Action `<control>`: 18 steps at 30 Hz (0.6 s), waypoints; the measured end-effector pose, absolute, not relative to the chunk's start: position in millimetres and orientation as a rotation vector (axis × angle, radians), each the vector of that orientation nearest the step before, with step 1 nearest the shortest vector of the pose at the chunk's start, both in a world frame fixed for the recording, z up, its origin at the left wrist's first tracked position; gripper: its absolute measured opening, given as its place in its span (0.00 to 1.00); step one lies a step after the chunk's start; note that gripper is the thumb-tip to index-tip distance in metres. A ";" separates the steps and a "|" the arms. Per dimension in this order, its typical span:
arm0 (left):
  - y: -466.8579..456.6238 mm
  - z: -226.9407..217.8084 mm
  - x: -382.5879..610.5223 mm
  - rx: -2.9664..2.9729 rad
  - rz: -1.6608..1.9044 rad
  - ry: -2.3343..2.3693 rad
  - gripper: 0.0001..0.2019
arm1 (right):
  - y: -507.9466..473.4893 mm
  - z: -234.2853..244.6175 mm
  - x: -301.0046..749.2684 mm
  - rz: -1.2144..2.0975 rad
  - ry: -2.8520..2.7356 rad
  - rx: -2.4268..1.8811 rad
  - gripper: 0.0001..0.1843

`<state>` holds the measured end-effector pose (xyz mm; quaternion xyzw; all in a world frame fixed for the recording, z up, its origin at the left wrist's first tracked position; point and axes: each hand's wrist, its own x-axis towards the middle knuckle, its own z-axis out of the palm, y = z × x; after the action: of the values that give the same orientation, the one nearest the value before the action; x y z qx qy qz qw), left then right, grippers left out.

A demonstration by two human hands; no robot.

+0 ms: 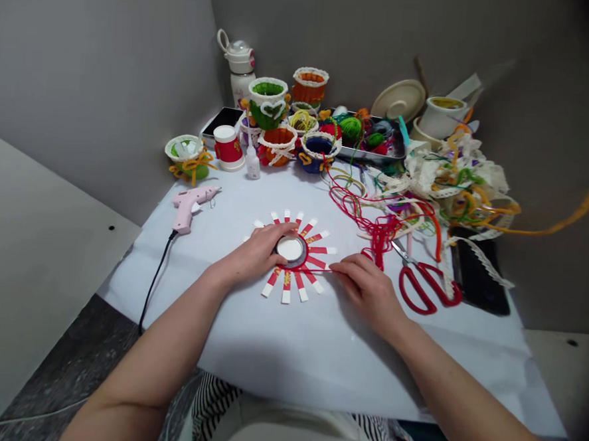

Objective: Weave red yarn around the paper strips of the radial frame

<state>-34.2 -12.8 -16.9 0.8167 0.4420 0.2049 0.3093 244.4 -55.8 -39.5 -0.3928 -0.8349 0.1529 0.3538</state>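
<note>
A paper cup [290, 249] cut into red-and-white strips lies splayed on the white tabletop like a sun, its round white base facing up. A grey band and red yarn circle that base. Around its left side curve the thumb and fingers of my left hand [258, 253], gripping it. My right hand [368, 285], to the right of the strips, pinches a taut strand of red yarn [316, 270] that runs to the base. Beyond that hand, loose red yarn [384, 236] trails back in a tangle. Red-handled scissors [423, 281] lie partly open to its right.
A pink glue gun [188, 207] with a black cord lies at left. Behind are a glue bottle [253, 163], an uncut red cup [229, 148], several yarn-covered cups [278, 145] and a tray [373, 156] of yarn. Lace trim [427, 169] and a black phone [483, 278] are at right.
</note>
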 end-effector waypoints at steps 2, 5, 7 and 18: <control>-11.4 -18.2 -35.1 2.158 0.543 1.142 0.30 | -68.4 -37.7 245.1 0.328 -2.195 -1.007 0.10; -10.4 -19.2 -36.4 2.160 0.549 1.122 0.28 | -86.7 -37.2 244.4 0.237 -2.270 -0.989 0.12; -10.7 -19.7 -37.0 2.156 0.556 1.115 0.28 | -97.9 -38.5 242.5 0.196 -2.327 -0.970 0.12; -12.5 -17.7 -37.4 2.140 0.562 1.099 0.27 | -102.3 -44.5 243.1 0.198 -2.385 -1.096 0.12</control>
<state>-37.4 -12.5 -17.7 0.8180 0.4200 0.2148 0.3292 243.1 -102.3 -44.5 -0.4028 -0.8769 0.0728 0.2519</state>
